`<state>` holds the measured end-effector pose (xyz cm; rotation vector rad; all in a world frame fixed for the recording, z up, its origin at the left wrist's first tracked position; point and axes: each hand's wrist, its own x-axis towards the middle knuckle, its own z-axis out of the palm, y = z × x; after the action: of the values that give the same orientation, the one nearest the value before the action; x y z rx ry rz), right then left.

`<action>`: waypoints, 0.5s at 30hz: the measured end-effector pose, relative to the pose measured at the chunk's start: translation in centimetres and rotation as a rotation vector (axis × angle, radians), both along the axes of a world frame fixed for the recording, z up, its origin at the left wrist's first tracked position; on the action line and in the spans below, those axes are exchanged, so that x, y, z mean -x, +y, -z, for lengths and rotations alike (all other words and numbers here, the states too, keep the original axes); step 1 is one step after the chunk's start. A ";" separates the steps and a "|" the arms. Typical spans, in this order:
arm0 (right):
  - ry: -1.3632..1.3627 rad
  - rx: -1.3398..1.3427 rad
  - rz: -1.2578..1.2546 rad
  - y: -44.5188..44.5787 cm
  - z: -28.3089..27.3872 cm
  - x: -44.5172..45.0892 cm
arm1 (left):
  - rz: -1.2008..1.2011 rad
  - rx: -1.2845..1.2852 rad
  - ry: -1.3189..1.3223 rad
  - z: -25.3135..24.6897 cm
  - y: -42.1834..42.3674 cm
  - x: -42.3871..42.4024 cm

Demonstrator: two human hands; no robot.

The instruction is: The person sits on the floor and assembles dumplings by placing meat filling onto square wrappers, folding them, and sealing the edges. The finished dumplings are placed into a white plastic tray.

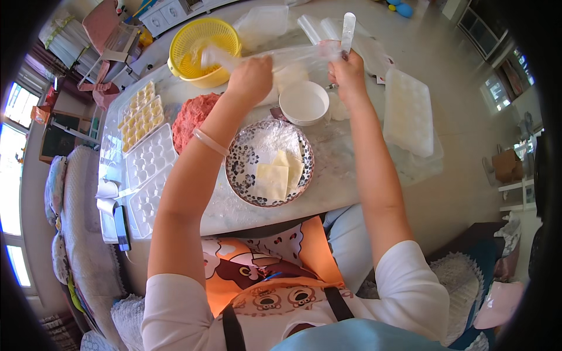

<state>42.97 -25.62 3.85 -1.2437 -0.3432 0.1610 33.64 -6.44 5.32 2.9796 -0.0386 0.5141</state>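
Note:
My left hand (252, 81) is closed on a clear plastic sheet or bag (292, 59), stretched across to my right hand (349, 74). The right fingers grip the other end, along with a pale flat spatula (348, 33) that points away from me. Below sits a floral plate (233, 177) with a heap of white flour (279, 136) and square dough wrappers (272, 182). Beyond it stands a white bowl (304, 107). A mound of pink minced meat (191, 116) lies to the left, partly behind my left forearm.
A yellow colander (204, 72) stands at the back left. Compartment trays (151, 155) line the left side; one dumpling tray (142, 118) holds yellow pieces. A smartphone (122, 228) lies at the left corner. At right, a lidded white tray (408, 112) reaches the table edge.

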 end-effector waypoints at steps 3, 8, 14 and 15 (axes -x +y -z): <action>0.038 -0.018 -0.017 0.3 -1.0 1.1 | 0.208 -0.332 0.594 2.4 3.8 -2.1; 0.030 0.011 -0.040 0.2 -1.2 1.5 | 0.035 -0.153 0.292 5.7 4.5 -2.8; 0.021 0.001 -0.099 1.0 -1.2 2.0 | -0.226 0.097 0.392 5.2 4.4 -4.6; 0.018 -0.011 -0.106 0.8 -1.0 1.8 | -0.237 0.068 0.361 4.4 3.5 -4.1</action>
<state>41.18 -24.77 4.87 -1.2134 -0.3943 0.2602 37.75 -2.98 0.89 2.9737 0.3587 -0.0097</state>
